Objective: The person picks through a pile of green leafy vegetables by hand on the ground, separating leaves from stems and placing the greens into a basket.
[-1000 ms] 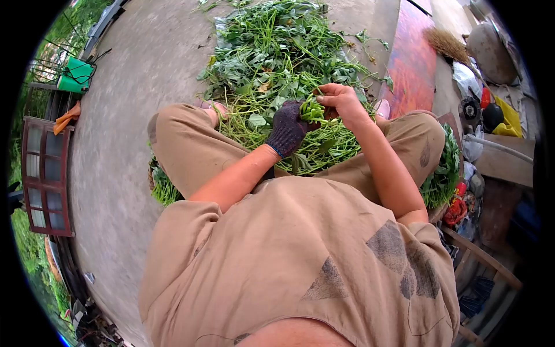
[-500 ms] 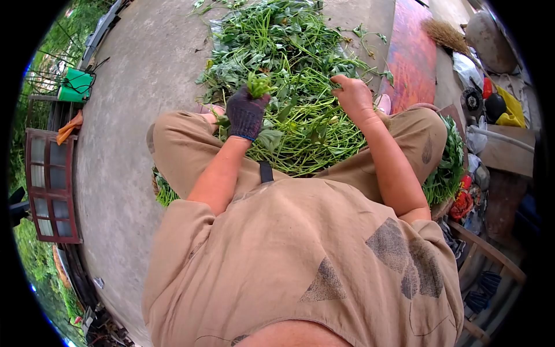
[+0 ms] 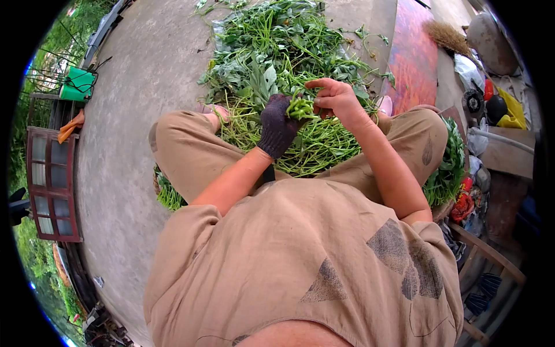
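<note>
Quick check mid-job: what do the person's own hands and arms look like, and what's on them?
The left hand wears a dark purplish, knit-looking glove that ends at the wrist. The right hand is bare. Both forearms are uncovered, below short, loose tan sleeves.

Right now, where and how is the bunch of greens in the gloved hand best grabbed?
Probably by its stem ends, coming from the person's right: they stick out of the gloved left hand in a tight cluster facing the bare right hand.
</note>
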The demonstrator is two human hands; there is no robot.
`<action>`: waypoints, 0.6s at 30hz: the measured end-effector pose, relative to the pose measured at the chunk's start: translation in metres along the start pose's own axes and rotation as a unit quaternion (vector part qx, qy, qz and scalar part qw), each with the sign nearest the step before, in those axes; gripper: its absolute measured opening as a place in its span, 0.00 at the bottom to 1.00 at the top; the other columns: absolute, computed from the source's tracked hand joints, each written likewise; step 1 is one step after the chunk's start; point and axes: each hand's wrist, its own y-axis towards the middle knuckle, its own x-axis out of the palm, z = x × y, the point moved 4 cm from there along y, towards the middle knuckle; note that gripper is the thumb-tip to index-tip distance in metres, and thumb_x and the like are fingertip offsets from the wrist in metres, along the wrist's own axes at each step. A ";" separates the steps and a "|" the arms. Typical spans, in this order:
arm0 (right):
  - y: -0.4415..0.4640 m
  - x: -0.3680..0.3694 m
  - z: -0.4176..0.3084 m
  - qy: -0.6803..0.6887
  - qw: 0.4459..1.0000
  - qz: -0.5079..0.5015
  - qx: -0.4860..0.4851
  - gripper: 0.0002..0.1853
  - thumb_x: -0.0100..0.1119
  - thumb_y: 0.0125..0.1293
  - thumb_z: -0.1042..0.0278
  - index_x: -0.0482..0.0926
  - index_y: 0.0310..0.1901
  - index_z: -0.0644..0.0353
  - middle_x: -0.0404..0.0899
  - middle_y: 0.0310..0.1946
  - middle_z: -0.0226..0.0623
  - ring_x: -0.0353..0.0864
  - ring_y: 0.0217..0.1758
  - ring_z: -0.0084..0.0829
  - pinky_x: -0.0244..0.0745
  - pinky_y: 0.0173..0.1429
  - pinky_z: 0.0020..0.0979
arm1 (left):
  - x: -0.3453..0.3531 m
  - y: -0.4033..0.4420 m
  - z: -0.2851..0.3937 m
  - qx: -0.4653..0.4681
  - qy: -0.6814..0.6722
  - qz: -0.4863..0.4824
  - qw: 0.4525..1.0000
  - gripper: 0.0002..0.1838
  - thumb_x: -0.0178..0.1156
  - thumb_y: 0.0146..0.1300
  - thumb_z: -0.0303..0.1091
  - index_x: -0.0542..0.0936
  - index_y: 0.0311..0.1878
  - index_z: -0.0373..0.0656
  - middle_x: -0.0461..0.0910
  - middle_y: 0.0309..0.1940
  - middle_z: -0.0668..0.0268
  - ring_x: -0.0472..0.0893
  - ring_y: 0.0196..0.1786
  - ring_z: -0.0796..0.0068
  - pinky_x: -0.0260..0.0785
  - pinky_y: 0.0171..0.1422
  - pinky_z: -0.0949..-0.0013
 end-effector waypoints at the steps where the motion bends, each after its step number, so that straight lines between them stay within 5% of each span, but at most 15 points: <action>1: 0.000 0.003 -0.001 0.007 1.000 -0.002 0.001 0.22 0.55 0.60 0.80 0.75 0.57 0.61 0.81 0.23 0.33 0.75 0.20 0.18 0.65 0.23 0.19 | 0.004 -0.003 -0.010 -0.083 -0.079 -0.027 0.993 0.14 0.71 0.48 0.34 0.82 0.39 0.43 0.81 0.30 0.59 0.80 0.33 0.58 0.71 0.40 0.60; 4: -0.002 0.007 -0.001 0.036 0.999 -0.001 -0.003 0.22 0.56 0.59 0.80 0.76 0.57 0.61 0.80 0.22 0.32 0.74 0.19 0.17 0.65 0.23 0.19 | 0.016 -0.014 -0.034 -0.272 -0.270 -0.092 0.919 0.18 0.73 0.50 0.37 0.82 0.43 0.41 0.85 0.36 0.60 0.84 0.37 0.69 0.74 0.43 0.66; 8: -0.006 -0.006 -0.009 0.009 1.000 0.025 0.002 0.19 0.56 0.59 0.79 0.79 0.53 0.60 0.79 0.22 0.31 0.72 0.18 0.16 0.64 0.22 0.19 | 0.015 -0.012 -0.067 -0.240 -0.199 -0.053 0.949 0.19 0.73 0.50 0.36 0.82 0.43 0.38 0.85 0.33 0.62 0.83 0.34 0.70 0.74 0.43 0.66; 12: -0.004 -0.034 -0.020 0.032 0.998 0.044 -0.026 0.14 0.55 0.61 0.78 0.80 0.49 0.63 0.80 0.24 0.30 0.76 0.21 0.18 0.66 0.24 0.18 | -0.002 -0.010 -0.094 -0.430 -0.235 -0.078 0.868 0.19 0.74 0.49 0.35 0.82 0.42 0.34 0.85 0.32 0.65 0.82 0.35 0.74 0.73 0.44 0.69; 16: -0.001 -0.022 0.000 0.042 0.999 0.031 0.013 0.11 0.55 0.61 0.80 0.81 0.45 0.64 0.81 0.29 0.31 0.78 0.24 0.20 0.72 0.28 0.17 | 0.001 -0.008 -0.038 -0.362 -0.376 -0.147 0.840 0.16 0.73 0.50 0.33 0.83 0.41 0.38 0.84 0.36 0.66 0.80 0.37 0.78 0.72 0.47 0.72; 18: 0.002 -0.009 0.007 0.054 0.998 0.012 0.024 0.12 0.55 0.61 0.80 0.81 0.46 0.65 0.81 0.29 0.30 0.79 0.26 0.19 0.72 0.28 0.18 | 0.009 -0.016 -0.019 -0.408 -0.360 -0.183 0.819 0.16 0.73 0.49 0.32 0.82 0.41 0.38 0.84 0.34 0.66 0.80 0.35 0.77 0.73 0.45 0.71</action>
